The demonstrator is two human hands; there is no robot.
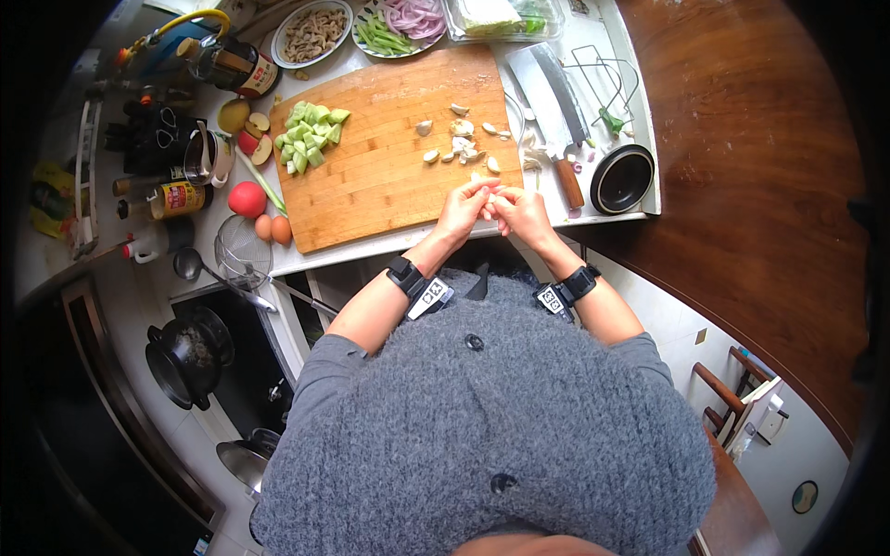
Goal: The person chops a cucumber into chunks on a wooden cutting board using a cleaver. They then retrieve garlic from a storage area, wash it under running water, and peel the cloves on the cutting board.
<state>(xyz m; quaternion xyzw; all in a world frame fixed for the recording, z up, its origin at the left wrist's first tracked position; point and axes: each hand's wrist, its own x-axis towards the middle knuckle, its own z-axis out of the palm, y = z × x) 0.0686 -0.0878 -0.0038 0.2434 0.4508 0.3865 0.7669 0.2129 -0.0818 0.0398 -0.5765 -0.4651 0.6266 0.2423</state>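
Observation:
My left hand [464,209] and my right hand [521,211] meet at the near right corner of a wooden cutting board [385,181], fingertips pinched together on a small pale garlic clove [489,195]. Just beyond my fingers, several garlic cloves and bits of papery skin [459,144] lie scattered on the board. A pile of chopped pale green vegetable chunks [308,134] sits at the board's far left corner. A cleaver [556,111] with a brown handle lies on the counter just right of the board.
A red tomato [247,198] and two eggs [273,228] lie left of the board, beside a wire strainer [243,255]. Plates of sliced food [313,32] and red onion [408,23] stand behind. A black bowl [622,178] sits right. A black pot [188,357] is on the stove.

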